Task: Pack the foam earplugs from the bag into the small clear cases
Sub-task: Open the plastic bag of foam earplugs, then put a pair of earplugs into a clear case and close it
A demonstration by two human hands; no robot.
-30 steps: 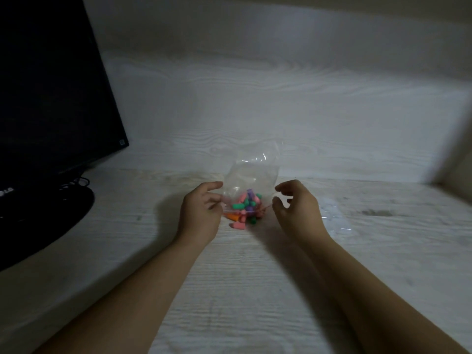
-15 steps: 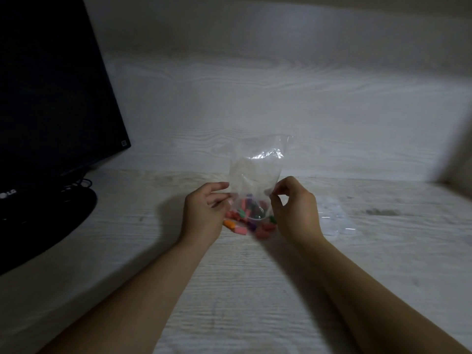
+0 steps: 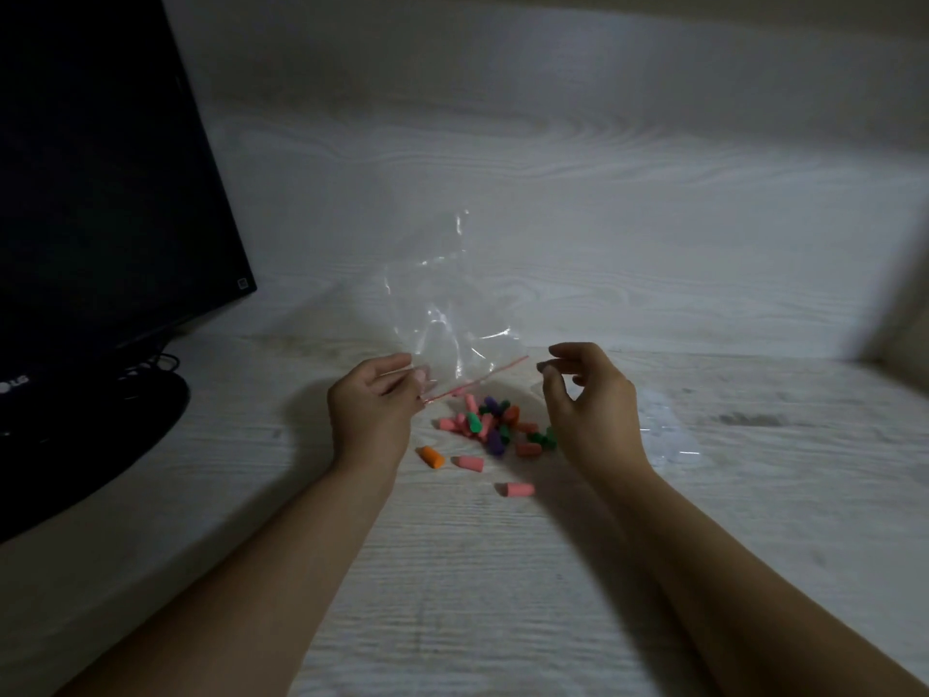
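Monitor (image 3: 95,203) stands at the bench's (image 3: 452,570) left edge. Clear bag (image 3: 447,319) is held mouth down above the bench; nothing visible inside. Left hand (image 3: 372,410): grip pinches the bag's red zip strip. Right hand (image 3: 588,410): grip narrow, fingers curled, holding nothing, just clear of the bag. Earplugs (image 3: 495,425) lie heaped on the bench between the hands; heap count unclear. Three lie apart nearer the person: one orange, two pink.
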